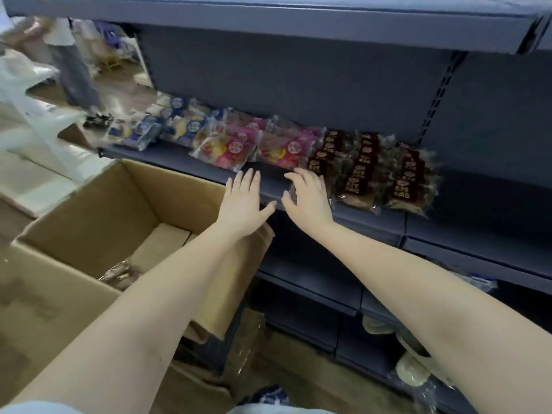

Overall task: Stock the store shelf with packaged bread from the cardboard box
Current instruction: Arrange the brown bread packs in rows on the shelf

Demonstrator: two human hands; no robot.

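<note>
The upper left is smeared by motion blur: a standing person (pixel 74 64) there is cut off by the top edge. The blue-and-white wrapped bread packs (pixel 143 131) are too blurred to read. The right hand (pixel 309 194) hides part of a dark brown bread pack (pixel 328 150). A crinkled brown packet (pixel 119 273) in the open cardboard box (pixel 89 204) is partly hidden by the left forearm.

To your upper left, a gap past the dark back panel (pixel 298 82) shows a blurred, pale wooden floor (pixel 119 85) and a standing person (pixel 74 70). White furniture (pixel 33 138) stands at your left, softly lit.
</note>
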